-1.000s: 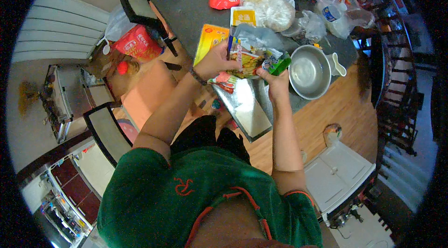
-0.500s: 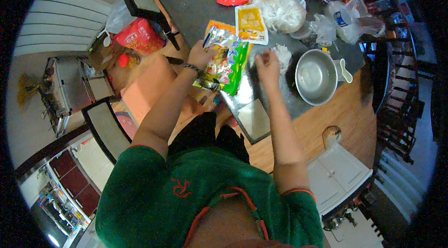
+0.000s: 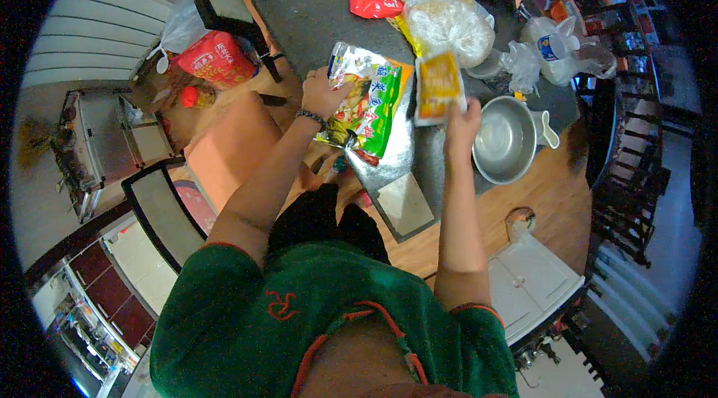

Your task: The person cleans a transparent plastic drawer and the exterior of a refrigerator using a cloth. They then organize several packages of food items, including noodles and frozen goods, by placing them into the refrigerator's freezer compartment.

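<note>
Packet of glossy green-and-white plastic [image 3: 371,115] is over the near edge of the dark grey bench [image 3: 310,13], its left side clamped by the left hand [image 3: 321,96], seemingly to leave its printed front uncovered. Well apart, the right hand [image 3: 464,123] grips a flat yellow-and-white packet [image 3: 439,84] by its lower right corner, probably to avoid overlap. Beside that hand stands a round silver metal pan [image 3: 501,142].

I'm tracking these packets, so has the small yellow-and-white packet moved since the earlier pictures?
Yes. The small yellow-and-white packet, now in the right hand, has moved right, closer to the metal pan.
</note>
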